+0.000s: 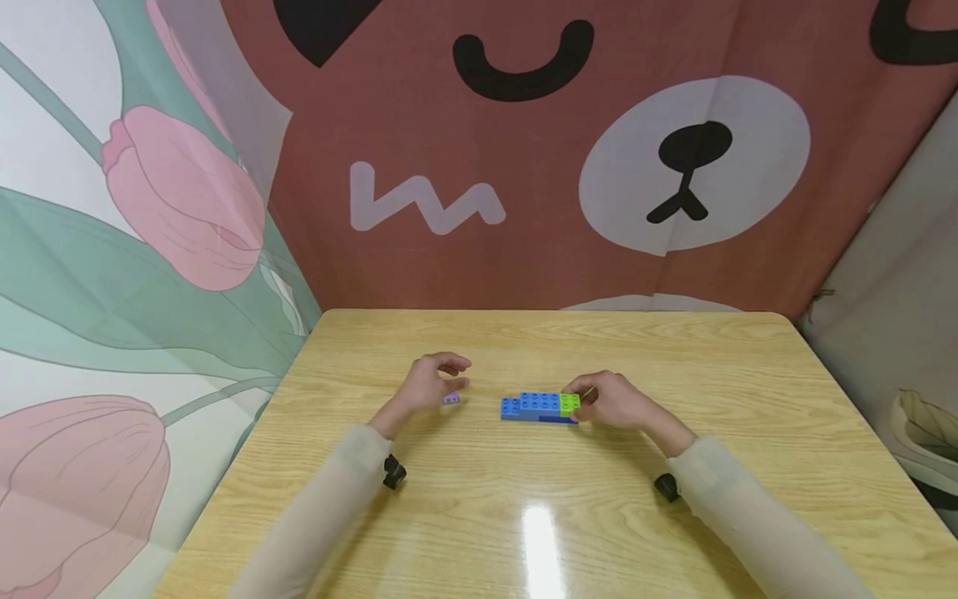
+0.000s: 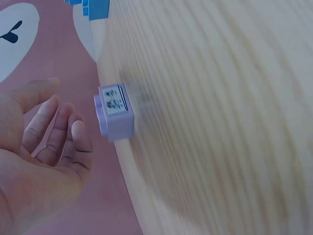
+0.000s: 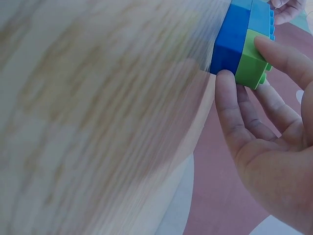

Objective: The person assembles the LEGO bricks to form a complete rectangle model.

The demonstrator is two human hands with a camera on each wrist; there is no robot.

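Observation:
A joined row of building bricks [image 1: 540,403] lies on the wooden table, light blue on top, dark blue below, with a green brick [image 3: 252,59] at its right end. My right hand [image 1: 615,401] grips that green end, thumb on its near side and fingers at its end and far side. A small purple brick [image 2: 116,111] with a printed label stands studs up on the table, apart from the row. Over and beside it my left hand [image 1: 432,383] hovers, fingers loosely bent and nothing in them; in the left wrist view a gap shows between fingertips and brick.
The wooden table [image 1: 464,491] ends at a hanging cloth [image 1: 449,274] printed with a bear face. A flowered cloth [image 1: 187,200] hangs on the left. Dark wrist straps [image 1: 393,472] show at both sleeves.

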